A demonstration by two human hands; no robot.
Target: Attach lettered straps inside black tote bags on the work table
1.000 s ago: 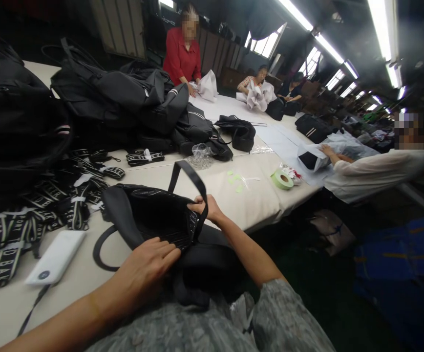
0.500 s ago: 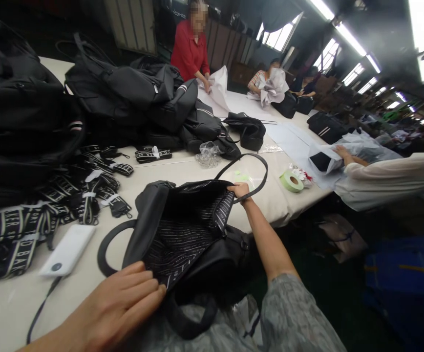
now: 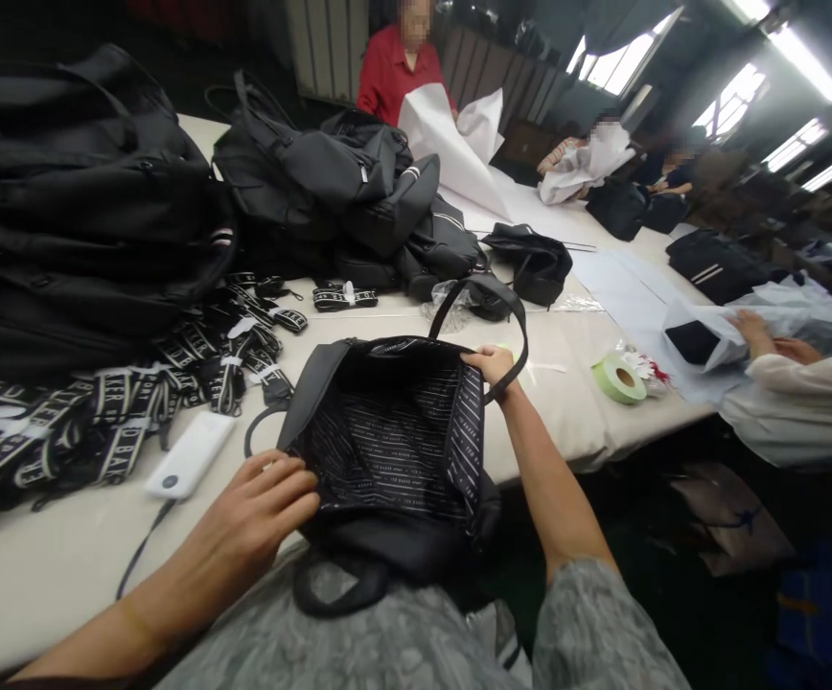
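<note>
A black handbag (image 3: 398, 436) lies at the table's front edge, its mouth spread wide towards me. Inside, the dark lining carries rows of white printed lettering. My left hand (image 3: 265, 508) is closed on the near left rim, its fingertips partly hidden inside. At the far right corner my right hand (image 3: 494, 369) pinches the rim, thumb on the lining. One handle (image 3: 517, 316) arches up past that hand, and another loop (image 3: 340, 589) hangs at the front over my clothing.
Left of the bag lie a white power bank (image 3: 190, 455) with a cable and many rolled lettered straps (image 3: 125, 407). Black bags (image 3: 85, 211) are heaped behind them. Green tape (image 3: 618, 379) sits to the right. Co-workers handle white paper (image 3: 445, 144) across and along the table.
The bag's mouth has opened wider and tipped towards me, showing more lining. My view has swung left. The person in red has raised the white paper.
</note>
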